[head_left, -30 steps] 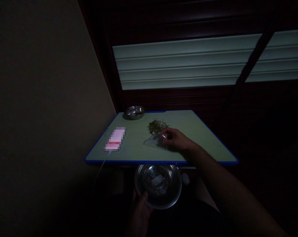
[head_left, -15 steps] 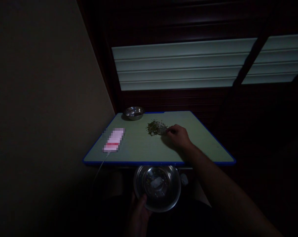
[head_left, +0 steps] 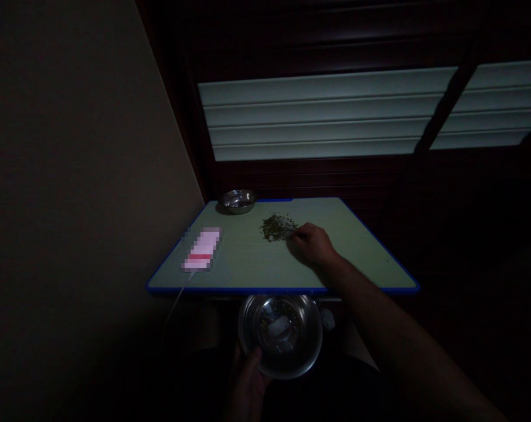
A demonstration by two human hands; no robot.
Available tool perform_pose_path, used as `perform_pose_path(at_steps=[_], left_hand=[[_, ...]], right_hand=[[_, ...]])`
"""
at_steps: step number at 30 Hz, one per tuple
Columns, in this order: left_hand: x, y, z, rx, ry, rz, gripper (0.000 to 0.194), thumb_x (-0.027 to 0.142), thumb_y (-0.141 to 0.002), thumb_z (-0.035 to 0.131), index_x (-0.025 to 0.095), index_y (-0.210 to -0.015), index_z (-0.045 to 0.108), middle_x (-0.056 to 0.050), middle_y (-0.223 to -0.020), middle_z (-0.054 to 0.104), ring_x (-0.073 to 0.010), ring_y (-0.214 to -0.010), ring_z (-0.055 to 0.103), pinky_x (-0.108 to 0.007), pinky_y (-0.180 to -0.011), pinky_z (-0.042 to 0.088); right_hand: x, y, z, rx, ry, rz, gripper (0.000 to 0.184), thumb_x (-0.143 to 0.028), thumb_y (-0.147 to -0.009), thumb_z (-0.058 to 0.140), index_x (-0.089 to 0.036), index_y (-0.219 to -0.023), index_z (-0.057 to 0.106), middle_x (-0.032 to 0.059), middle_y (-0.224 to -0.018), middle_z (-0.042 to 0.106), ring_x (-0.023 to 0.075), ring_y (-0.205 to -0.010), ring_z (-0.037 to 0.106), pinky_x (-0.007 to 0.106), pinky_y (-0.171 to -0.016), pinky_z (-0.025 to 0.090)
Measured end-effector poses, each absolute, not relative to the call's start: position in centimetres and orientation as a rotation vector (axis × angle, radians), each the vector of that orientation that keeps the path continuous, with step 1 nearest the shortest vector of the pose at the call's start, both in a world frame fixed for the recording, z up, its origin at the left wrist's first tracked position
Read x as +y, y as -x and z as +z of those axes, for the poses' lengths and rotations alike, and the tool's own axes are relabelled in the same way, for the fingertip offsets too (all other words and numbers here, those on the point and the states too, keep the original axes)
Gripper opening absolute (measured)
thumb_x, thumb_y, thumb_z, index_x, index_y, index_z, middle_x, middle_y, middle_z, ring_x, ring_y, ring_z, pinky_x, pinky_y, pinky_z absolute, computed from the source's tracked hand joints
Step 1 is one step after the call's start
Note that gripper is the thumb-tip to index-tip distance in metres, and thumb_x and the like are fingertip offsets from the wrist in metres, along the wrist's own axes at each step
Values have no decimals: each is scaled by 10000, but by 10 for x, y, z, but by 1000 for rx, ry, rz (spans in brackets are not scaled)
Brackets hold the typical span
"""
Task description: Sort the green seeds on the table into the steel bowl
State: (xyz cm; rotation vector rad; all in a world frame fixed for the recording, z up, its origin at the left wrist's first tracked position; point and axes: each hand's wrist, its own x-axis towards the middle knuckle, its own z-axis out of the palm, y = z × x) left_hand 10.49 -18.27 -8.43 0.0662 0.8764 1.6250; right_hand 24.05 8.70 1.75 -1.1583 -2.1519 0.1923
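Observation:
My left hand (head_left: 250, 378) grips the lower left rim of a shiny metal bowl (head_left: 309, 346), thumb over the edge. The bowl is held below the table's front edge, tilted toward me, and small bits and bright reflections show inside it. My right hand (head_left: 315, 241) is over the table at the right side of a pile of small greenish-brown grains (head_left: 274, 227). Its fingers are pinched together at the pile's edge. A pale, greyish patch shows by the fingertips, but what they hold is too dark and small to make out.
The pale green table (head_left: 243, 264) has a blue edge. A second metal bowl (head_left: 238, 202) stands at its back left corner. A blurred-out, phone-like pink object (head_left: 203, 249) with a white cable (head_left: 180, 299) lies at the left. A wall and dark slatted panels stand close behind.
My right hand has shifted slightly left at the edge of the grain pile. The left hand and its bowl stay almost where they were.

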Motion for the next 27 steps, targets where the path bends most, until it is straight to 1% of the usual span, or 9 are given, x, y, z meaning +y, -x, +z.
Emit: perform_pose_path(at_steps=[3,7,12,17,22,27], left_hand=[[-183,-105,-84,879,-92,1610,725,313,-799,716,417,-1446,408,-22,-1401,615,-292,-1320,511,-466,-1093,402],[-182,-104,-84,890,-107,1614,736,335,-800,713,412,-1458,390,-36,-1427,592,-308,-1325,504,-488,-1084,408],[-183,-105,-83,908,-113,1608,735,330,-800,714,417,-1455,392,-31,-1412,604,-301,-1326,503,-479,-1090,402],[-182,-106,-80,907,-123,1607,701,332,-816,694,401,-1453,410,-47,-1396,617,-306,-1314,517,-493,-1090,397],[-182,-107,-80,907,-95,1626,717,324,-808,702,416,-1453,402,-37,-1378,633,-299,-1290,541,-491,-1088,401],[-182,-106,-81,890,-108,1625,715,320,-811,700,401,-1456,403,-48,-1382,628,-306,-1307,524,-498,-1089,401]], right_hand=[[87,-240,17,-2166,1147,194,188,-224,-837,608,-178,-907,776,73,-864,698,179,-810,623,267,-738,439],[87,-240,18,-2162,1125,225,184,-202,-818,613,-178,-896,777,71,-868,708,184,-811,633,275,-744,450],[87,-241,17,-2127,1091,273,176,-188,-800,624,-184,-879,781,62,-855,714,177,-807,636,272,-758,460],[87,-242,16,-2118,1081,282,183,-174,-780,620,-175,-869,780,64,-836,712,174,-794,635,271,-747,463],[87,-241,18,-2117,1101,318,166,-180,-770,626,-180,-838,778,57,-824,717,174,-783,638,268,-739,467],[86,-240,19,-2088,1107,359,153,-182,-760,634,-179,-825,773,54,-810,718,170,-768,637,265,-725,468]])
